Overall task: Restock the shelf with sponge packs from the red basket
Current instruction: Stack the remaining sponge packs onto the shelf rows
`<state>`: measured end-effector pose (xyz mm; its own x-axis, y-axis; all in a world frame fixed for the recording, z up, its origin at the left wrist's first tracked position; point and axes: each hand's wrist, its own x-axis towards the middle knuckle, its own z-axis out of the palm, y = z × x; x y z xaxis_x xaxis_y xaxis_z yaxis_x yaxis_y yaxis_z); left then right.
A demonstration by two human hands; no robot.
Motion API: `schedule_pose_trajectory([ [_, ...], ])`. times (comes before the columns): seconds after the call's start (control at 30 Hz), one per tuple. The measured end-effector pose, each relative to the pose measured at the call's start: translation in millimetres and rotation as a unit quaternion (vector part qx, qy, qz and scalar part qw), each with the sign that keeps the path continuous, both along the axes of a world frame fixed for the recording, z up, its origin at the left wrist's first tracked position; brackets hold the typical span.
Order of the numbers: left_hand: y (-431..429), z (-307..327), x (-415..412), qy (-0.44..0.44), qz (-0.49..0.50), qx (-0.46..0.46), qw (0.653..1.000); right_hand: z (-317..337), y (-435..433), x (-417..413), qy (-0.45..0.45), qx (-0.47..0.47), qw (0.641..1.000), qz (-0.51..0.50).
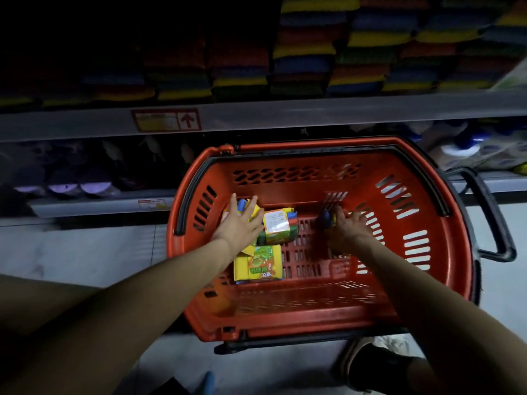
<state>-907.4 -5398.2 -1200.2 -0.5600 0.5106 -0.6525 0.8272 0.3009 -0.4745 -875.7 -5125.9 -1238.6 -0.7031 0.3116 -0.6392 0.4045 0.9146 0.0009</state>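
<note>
basket: red with black handles
sponge packs: yellow, with green and orange labels
shelf: grey
stacked sponges: yellow, blue, red, green stripes

Look low to your left: purple items sit in a dim row. White wrapped bundles lie far right, a red-bordered arrow label above, your dark shoe on pale floor
</note>
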Motion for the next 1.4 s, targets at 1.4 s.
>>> schedule_pose_trajectory([
  [1.4, -31, 181, 56, -0.120, 0.350, 0.755, 0.540, 239, -21, 63, 0.575, -0.198, 0.762, 0.222],
])
